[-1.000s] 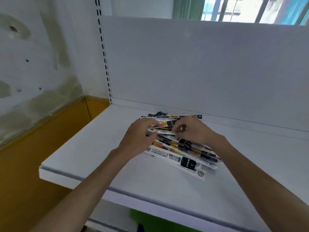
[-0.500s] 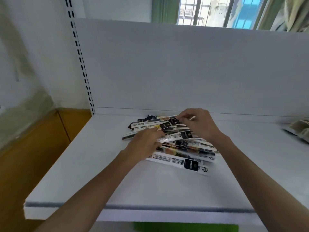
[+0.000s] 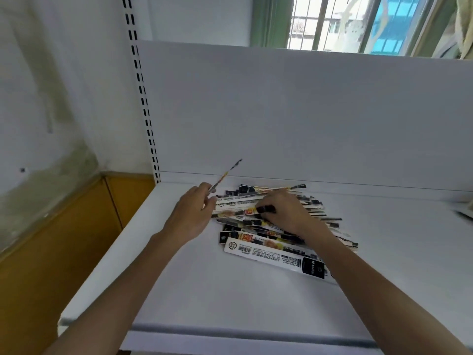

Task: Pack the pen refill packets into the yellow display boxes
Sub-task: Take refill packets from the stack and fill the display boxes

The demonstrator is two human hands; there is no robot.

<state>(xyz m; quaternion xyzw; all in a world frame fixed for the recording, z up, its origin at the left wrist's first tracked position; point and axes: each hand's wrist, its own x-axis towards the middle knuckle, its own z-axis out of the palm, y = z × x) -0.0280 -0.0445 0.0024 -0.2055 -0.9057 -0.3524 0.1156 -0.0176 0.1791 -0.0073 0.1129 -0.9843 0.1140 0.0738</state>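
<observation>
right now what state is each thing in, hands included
left hand, pinches raised packet
raised packet, off the pile, tilted up
right hand, pinches top packet
top packet, lying on the pile
pile, loose, fanned on shelf
shelf, holds the pile

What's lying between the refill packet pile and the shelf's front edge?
Head view: nothing but bare white shelf between the packet pile and the front edge; only the person's forearms pass over it.
</observation>
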